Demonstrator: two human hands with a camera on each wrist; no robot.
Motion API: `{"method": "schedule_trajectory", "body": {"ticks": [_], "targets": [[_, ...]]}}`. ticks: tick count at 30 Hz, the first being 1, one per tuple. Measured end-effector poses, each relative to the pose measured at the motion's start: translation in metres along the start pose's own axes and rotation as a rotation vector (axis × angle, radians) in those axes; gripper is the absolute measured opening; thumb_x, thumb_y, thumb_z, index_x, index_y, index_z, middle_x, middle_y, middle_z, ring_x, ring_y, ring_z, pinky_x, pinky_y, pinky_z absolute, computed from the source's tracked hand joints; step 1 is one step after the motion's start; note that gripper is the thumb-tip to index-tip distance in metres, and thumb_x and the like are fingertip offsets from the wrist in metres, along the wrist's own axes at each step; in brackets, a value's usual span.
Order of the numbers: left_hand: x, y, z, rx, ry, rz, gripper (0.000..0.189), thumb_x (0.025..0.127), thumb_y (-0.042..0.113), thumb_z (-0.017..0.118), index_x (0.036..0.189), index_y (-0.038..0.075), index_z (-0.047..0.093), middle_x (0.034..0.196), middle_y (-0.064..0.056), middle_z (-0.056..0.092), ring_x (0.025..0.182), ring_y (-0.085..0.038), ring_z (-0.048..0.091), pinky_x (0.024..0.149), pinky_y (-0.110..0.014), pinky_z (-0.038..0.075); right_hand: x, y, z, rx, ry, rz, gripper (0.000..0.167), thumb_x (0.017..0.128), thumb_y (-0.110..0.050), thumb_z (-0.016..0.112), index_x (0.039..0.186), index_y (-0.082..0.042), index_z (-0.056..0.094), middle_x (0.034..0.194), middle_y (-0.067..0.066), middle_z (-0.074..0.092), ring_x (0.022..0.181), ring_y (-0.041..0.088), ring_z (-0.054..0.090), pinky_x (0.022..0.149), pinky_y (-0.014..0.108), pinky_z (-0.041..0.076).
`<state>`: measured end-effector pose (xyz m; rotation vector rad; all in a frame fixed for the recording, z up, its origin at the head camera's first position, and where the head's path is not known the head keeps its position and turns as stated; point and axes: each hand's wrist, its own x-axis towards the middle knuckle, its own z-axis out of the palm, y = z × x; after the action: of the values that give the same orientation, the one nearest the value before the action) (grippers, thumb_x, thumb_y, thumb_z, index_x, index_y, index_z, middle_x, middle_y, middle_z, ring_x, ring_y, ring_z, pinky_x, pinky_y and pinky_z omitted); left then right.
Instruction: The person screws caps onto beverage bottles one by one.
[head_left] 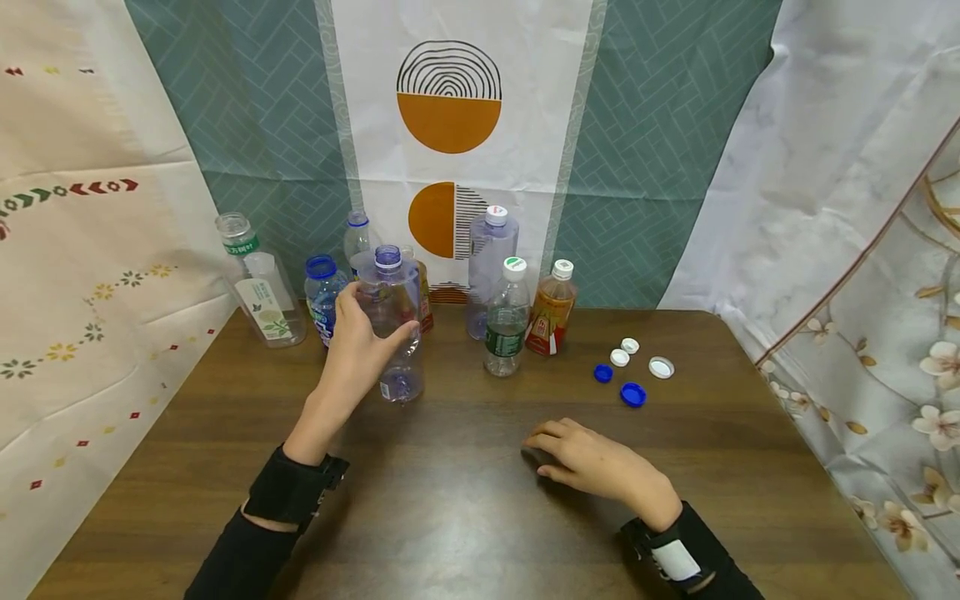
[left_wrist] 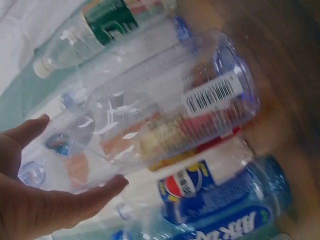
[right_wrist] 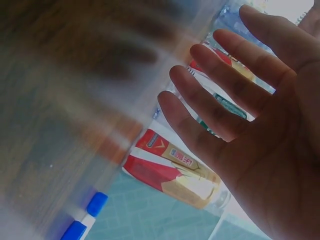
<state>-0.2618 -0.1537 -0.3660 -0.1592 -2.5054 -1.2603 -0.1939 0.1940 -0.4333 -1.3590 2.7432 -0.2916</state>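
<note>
My left hand (head_left: 362, 340) grips a clear, purple-tinted plastic bottle (head_left: 402, 358) with an uncapped neck, thumb on one side and fingers on the other. The bottle is upright in the head view. Its barcode label shows near the base in the left wrist view, where the thumb and a finger (left_wrist: 102, 196) lie along its upper part. My right hand (head_left: 592, 462) is low over the front right of the table, fingers relaxed and spread, and holds nothing. In the right wrist view its palm and fingers (right_wrist: 215, 117) face the camera.
Behind the gripped bottle stand a blue-labelled bottle (head_left: 321, 292), a tall clear bottle (head_left: 273, 308) and other uncapped ones. Capped bottles are right of it: a green-labelled one (head_left: 506, 333), an orange drink (head_left: 553, 308) and a tall purple-tinted one (head_left: 480, 250). Loose blue caps (head_left: 633, 395) and white caps (head_left: 661, 367) lie farther right.
</note>
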Motion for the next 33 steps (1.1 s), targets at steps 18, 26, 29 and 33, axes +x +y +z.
{"method": "schedule_trajectory", "body": {"ticks": [18,26,29,33], "targets": [[-0.058,0.061,0.031,-0.277,-0.405,0.125,0.091,0.077,0.028,0.091,0.148,0.012,0.036,0.141,-0.007,0.055,0.127,-0.025,0.058,0.105,-0.045,0.051,0.000,0.001,-0.001,-0.022,0.005,-0.007,0.036,0.097,-0.019,0.072,0.129,-0.005,0.066,0.122,0.007,0.066,0.108,0.023,0.062,0.093,0.037,0.056],[-0.070,0.065,0.041,-0.306,-0.486,0.143,0.092,0.075,0.025,0.093,0.147,0.013,0.037,0.140,-0.006,0.057,0.124,-0.025,0.061,0.104,-0.044,0.051,-0.001,0.005,-0.002,-0.024,-0.002,0.018,0.036,0.097,-0.020,0.072,0.129,-0.005,0.066,0.122,0.007,0.066,0.108,0.023,0.062,0.093,0.037,0.056],[-0.072,0.064,0.043,-0.310,-0.506,0.144,0.093,0.075,0.025,0.093,0.147,0.012,0.037,0.140,-0.007,0.056,0.124,-0.027,0.060,0.104,-0.045,0.052,-0.001,0.005,-0.002,-0.021,-0.011,0.022,0.036,0.097,-0.020,0.071,0.129,-0.005,0.066,0.122,0.007,0.066,0.108,0.023,0.062,0.093,0.037,0.056],[-0.072,0.063,0.044,-0.303,-0.517,0.155,0.093,0.075,0.025,0.093,0.148,0.012,0.037,0.141,-0.007,0.056,0.126,-0.028,0.059,0.104,-0.045,0.051,-0.002,0.004,-0.002,-0.013,-0.024,0.037,0.035,0.097,-0.020,0.071,0.129,-0.006,0.066,0.124,0.007,0.065,0.109,0.023,0.062,0.094,0.039,0.056]]}}
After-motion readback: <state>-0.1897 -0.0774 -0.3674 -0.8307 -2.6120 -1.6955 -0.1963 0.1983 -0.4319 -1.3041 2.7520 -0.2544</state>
